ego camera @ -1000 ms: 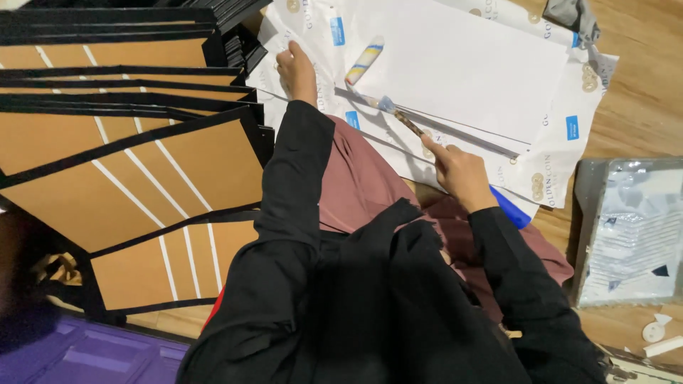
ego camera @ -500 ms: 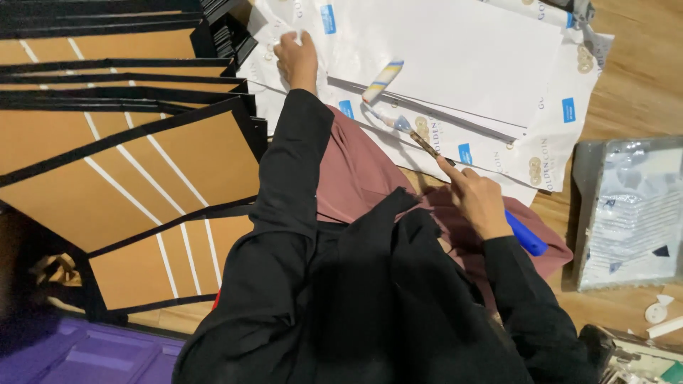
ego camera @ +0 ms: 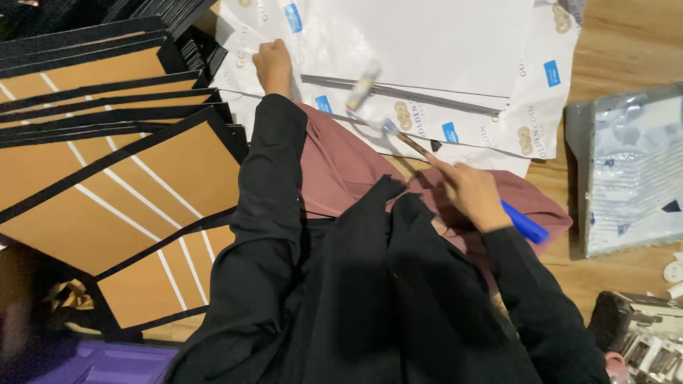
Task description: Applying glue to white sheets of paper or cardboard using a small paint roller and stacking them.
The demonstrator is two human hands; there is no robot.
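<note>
While panels (ego camera: 107, 206) are lying fanned at left, left hand (ego camera: 274, 65) is pressing flat, fingers spread, on white sheets (ego camera: 427, 50): thin, floppy, probably slippery, best pinned near edge. Right hand (ego camera: 473, 192) is pinching brush (ego camera: 409, 142), light and stiff, by its handle, tip touching sheet edge.

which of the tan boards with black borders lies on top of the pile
The large tan cardboard panel with black border and white diagonal stripes nearest the left sleeve; its whole face shows, the others peek out behind.

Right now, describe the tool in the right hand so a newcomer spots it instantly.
Start at the white sheets spread on the wooden floor. At their near edge, the right hand holds a thin brush. It alone is dark-handled with a blue tip, unlike the thicker blue marker behind the hand.
</note>
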